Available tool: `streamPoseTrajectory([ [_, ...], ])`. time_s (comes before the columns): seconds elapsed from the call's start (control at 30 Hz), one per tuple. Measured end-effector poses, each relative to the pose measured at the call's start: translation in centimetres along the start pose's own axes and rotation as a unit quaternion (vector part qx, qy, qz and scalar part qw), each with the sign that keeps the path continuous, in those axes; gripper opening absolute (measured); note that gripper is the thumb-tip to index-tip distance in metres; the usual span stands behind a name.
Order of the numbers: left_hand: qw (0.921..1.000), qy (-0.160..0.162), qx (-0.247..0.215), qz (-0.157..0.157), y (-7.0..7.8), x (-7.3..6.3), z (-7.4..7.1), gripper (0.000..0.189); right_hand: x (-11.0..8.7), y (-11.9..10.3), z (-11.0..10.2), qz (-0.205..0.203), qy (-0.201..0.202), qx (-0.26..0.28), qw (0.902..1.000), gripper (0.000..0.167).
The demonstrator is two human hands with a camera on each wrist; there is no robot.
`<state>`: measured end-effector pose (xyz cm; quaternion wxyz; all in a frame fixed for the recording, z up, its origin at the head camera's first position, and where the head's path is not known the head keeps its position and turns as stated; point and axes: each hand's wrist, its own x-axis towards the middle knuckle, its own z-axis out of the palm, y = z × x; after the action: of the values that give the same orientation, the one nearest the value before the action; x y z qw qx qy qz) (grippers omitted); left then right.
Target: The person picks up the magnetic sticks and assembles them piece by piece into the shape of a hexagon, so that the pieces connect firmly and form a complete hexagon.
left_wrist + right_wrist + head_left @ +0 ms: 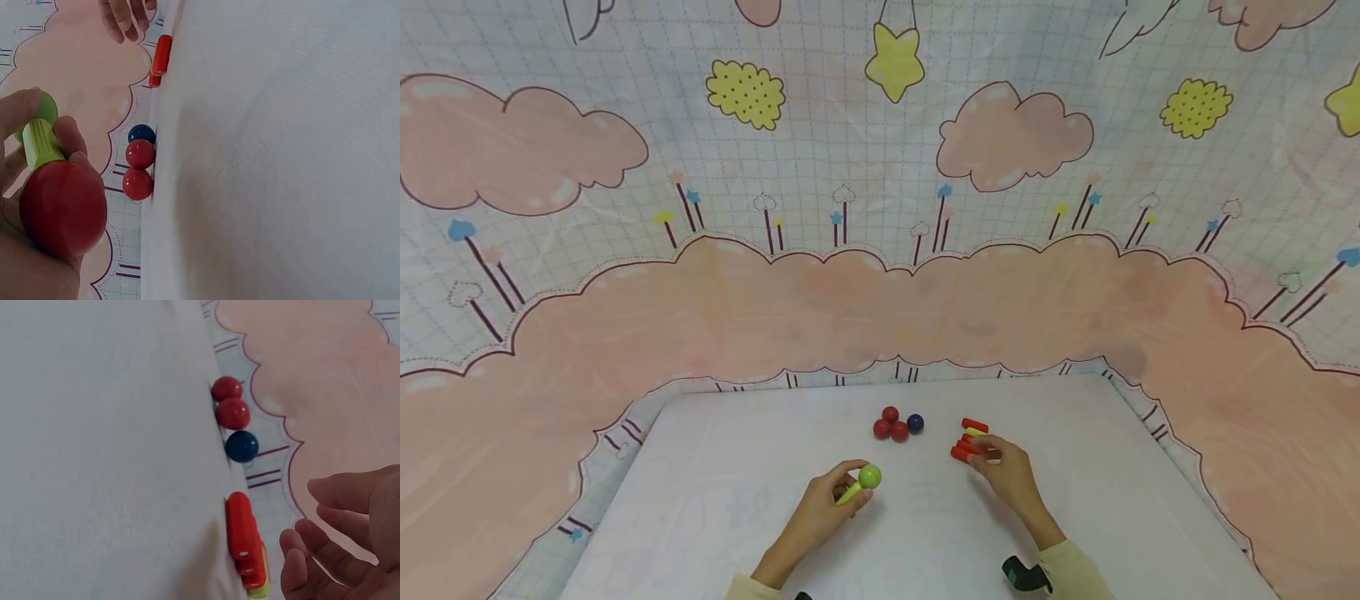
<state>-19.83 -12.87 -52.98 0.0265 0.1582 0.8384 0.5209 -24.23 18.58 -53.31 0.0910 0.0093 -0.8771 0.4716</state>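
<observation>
My left hand grips a small toy dumbbell: a yellow-green rod with a green ball on one end and a red ball on the other. In the head view the hand hides that red ball. Over on the right, my right hand reaches over a group of short red rods and a yellow-green rod. Its fingers are loosely bent and apart, with nothing between them in the right wrist view, beside the red rods.
Three red balls and a dark blue ball sit clustered on the white table, left of the rods. A patterned cloth hangs behind the table. A dark wrist camera shows by the right sleeve.
</observation>
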Motion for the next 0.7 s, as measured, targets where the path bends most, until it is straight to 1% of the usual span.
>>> streamPoseTrajectory([
  [0.33,1.0000,0.005,0.002,-0.001,-0.3,-0.1,0.0,0.043,0.3,1.4,0.3,0.055,-0.008,-0.009,0.9984,0.021],
  [0.6,1.0000,0.005,0.005,-0.004,-0.5,-0.1,0.1,0.044,0.6,2.7,1.0,0.058,-0.009,-0.035,0.9977,0.021],
  [0.7,0.9999,0.007,0.006,-0.007,-0.6,-0.2,0.1,0.042,0.6,2.8,1.1,0.068,-0.010,-0.039,0.9968,0.022],
])
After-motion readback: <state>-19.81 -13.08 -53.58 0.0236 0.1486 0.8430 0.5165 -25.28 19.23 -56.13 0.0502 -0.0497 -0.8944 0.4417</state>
